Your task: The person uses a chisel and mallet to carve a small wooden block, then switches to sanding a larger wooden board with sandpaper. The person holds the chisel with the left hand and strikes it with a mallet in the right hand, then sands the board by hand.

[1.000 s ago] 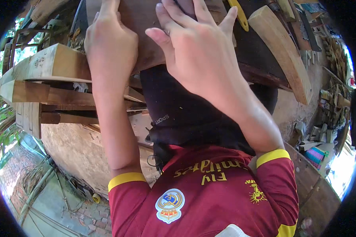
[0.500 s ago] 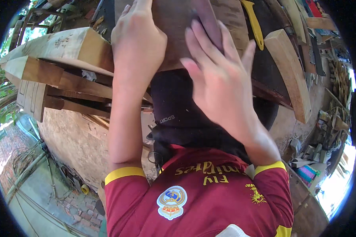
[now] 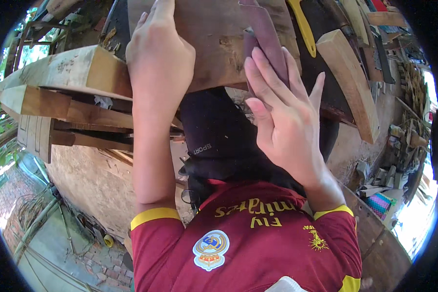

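Note:
A broad brown wooden board lies in front of me at the top of the view. My left hand rests along its left part, index finger stretched forward; its thumb is hidden. At the board's near right side is my right hand, its fingers extended over a folded, purplish-brown strip that looks like sandpaper. The strip sticks out beyond the fingertips and shows between two fingers. The thumb stands apart from it, and the little finger is spread outward.
A yellow-handled tool lies right of the board, beside a thick curved wood piece. Several cut timbers are stacked at the left. Wood scraps lie on the ground at the right. My dark-clothed legs are below the board.
My right hand has drawn back toward me and slightly right, carrying the sandpaper, more of which now shows. The left hand stays on the board; the view has shifted a little.

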Demonstrator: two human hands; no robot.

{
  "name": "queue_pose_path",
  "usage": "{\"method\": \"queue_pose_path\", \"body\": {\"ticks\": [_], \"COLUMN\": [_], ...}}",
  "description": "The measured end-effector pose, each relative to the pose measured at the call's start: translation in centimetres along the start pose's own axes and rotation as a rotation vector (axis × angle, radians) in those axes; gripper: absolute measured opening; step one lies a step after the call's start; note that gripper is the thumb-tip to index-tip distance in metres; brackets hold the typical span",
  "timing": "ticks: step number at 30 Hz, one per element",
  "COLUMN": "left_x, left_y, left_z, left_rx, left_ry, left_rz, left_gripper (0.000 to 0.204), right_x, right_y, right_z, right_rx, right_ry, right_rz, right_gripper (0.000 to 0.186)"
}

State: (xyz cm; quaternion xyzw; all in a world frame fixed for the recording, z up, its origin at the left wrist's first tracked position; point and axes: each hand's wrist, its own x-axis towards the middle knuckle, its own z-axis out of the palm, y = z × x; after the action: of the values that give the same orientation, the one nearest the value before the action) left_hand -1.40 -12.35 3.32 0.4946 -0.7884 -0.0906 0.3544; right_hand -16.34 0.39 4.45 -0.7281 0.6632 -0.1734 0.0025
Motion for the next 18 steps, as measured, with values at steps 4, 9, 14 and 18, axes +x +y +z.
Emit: {"method": "queue_pose_path", "body": {"ticks": [4, 9, 14, 18], "left_x": [0.1, 0.0, 0.0, 0.1], "left_y": [-1.5, 1.8, -0.9, -1.5], "left_z": [0.9, -0.1, 0.8, 1.0], "left_rx": [0.041, 0.087, 0.076, 0.102], "left_ry": [0.029, 0.013, 0.011, 0.044], "left_rz": [0.047, -0.041, 0.014, 0.088], "left_gripper": [0.050, 0.048, 0.047, 0.046], "right_x": [2.5, 3.1, -0.3, 4.7], "right_y": [0.8, 0.3, 0.5, 1.5], "right_z": [1.5, 2.4, 0.2, 2.0], "right_rx": [-0.063, -0.117, -0.091, -0.161], "right_ry": [0.099, 0.130, 0.015, 0.155], "right_rz": [-0.017, 0.019, 0.000, -0.016], "right_gripper": [0.037, 0.038, 0.043, 0.038]}}
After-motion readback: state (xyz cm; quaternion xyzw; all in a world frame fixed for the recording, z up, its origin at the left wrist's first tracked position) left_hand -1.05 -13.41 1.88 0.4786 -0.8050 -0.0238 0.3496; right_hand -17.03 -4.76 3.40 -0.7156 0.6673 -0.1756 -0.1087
